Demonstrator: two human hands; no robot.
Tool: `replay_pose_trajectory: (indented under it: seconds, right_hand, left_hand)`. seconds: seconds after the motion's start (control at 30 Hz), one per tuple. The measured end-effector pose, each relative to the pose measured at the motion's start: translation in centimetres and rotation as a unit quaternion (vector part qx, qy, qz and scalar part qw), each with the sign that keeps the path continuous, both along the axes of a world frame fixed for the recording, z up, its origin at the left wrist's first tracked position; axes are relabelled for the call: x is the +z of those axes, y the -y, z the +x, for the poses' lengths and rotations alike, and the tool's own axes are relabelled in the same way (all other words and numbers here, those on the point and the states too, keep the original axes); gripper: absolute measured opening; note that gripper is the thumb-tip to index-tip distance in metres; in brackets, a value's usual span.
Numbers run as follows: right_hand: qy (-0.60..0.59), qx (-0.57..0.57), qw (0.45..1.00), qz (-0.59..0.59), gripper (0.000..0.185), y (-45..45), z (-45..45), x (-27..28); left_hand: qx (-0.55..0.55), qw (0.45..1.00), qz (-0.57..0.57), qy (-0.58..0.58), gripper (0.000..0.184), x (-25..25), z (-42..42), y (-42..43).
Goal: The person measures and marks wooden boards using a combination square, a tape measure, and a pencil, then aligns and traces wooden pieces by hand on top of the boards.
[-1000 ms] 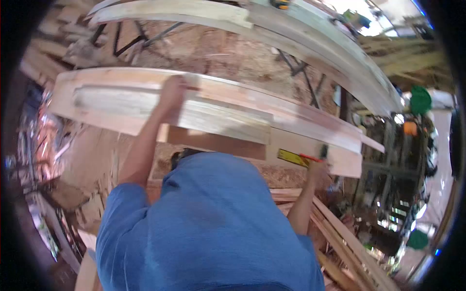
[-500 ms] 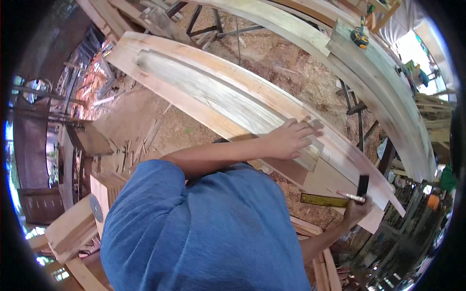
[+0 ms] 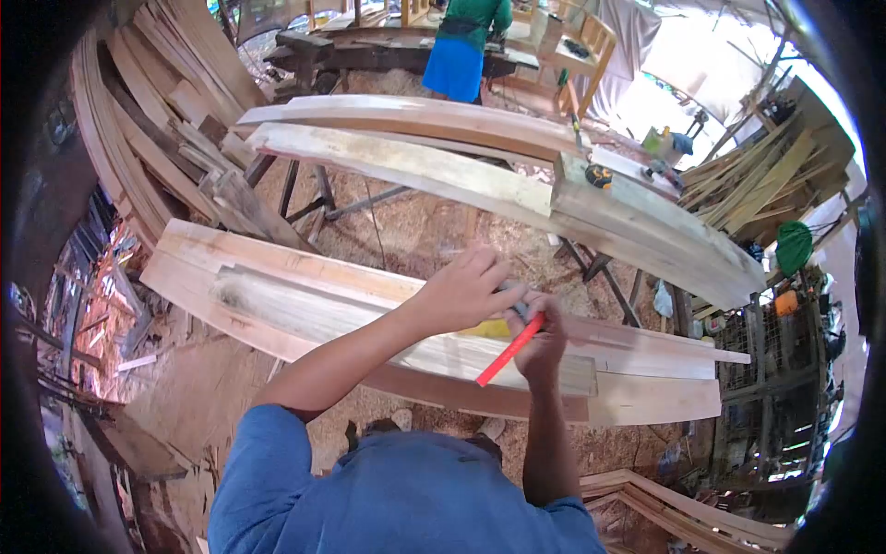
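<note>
Wide board [image 3: 646, 401] and pale plank [image 3: 305, 300] laid out, overlapping.
The layout looks settled; whether any marking is done or left cannot be told. Above both, the left hand [image 3: 461, 294] bends its fingers, their hold unclear; the right hand [image 3: 546, 343] is closed, seemingly round a yellow-bladed square [image 3: 488, 329], clearly round a red pencil [image 3: 506, 355].

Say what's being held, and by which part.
The right hand grips the red stick near its far end. Beside the left hand is a yellow blade; how it's held is hidden.
</note>
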State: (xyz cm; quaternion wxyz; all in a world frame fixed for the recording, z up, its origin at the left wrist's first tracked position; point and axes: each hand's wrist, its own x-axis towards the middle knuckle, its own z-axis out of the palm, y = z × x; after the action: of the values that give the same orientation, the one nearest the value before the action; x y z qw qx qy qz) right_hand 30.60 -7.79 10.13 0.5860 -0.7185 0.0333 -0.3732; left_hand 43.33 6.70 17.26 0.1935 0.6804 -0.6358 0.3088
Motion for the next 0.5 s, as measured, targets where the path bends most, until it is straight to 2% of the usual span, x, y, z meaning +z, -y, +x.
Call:
replay_pose_trajectory:
  seconds: [0.03,0.07,0.13,0.2,0.23,0.27,0.3,0.37,0.4,0.43,0.47,0.5]
  right_hand:
    - [-0.016,0.036,0.998,0.055,0.028,-0.8,0.5,0.0]
    - [-0.021,0.013,0.999,0.048,0.024,-1.2,0.9,0.1]
    - [-0.034,-0.033,0.998,0.036,0.018,-2.0,1.8,1.2]
    - [-0.059,-0.048,0.994,0.074,0.021,-1.2,1.9,0.4]
    - [-0.073,-0.055,0.992,0.093,0.023,-0.5,1.7,-0.3]
    - [-0.075,-0.075,0.994,0.012,0.033,0.0,1.3,-0.9]
    - [-0.104,-0.054,0.99,0.081,0.039,0.0,1.0,-1.7]
    - [-0.172,-0.02,0.959,0.225,0.053,-0.3,-0.9,-3.7]
    - [-0.221,-0.02,0.943,0.248,0.07,-1.0,-1.7,-4.3]
    - [-0.231,0.022,0.932,0.279,0.071,-1.1,-2.9,-5.6]
    - [-0.255,0.002,0.931,0.259,0.069,-1.5,-3.8,-6.8]
    - [-0.274,-0.013,0.932,0.236,0.068,-2.0,-4.5,-7.9]
  left_hand:
    - [0.001,0.999,0.038,-0.016,0.022,0.1,0.5,-1.1]
    - [0.04,0.997,0.066,-0.003,0.036,-0.2,1.5,-2.0]
    - [0.105,0.985,0.094,-0.099,0.039,-0.8,4.5,-3.6]
    - [0.14,0.959,0.101,-0.224,0.045,-2.1,7.5,-5.2]
    - [0.145,0.939,0.092,-0.298,0.049,-3.4,9.0,-6.1]
    - [0.16,0.923,0.118,-0.33,0.05,-6.0,10.5,-7.1]
    - [0.175,0.904,0.145,-0.362,0.051,-8.8,11.9,-8.0]
    - [0.193,0.9,0.182,-0.347,0.051,-14.3,13.1,-9.5]
    - [0.199,0.893,0.206,-0.347,0.051,-16.7,12.6,-9.9]
    - [0.24,0.87,0.213,-0.374,0.054,-18.5,11.9,-10.0]
    - [0.243,0.838,0.206,-0.443,0.053,-19.5,11.0,-10.1]
    - [0.252,0.851,0.201,-0.415,0.061,-19.6,10.0,-10.3]
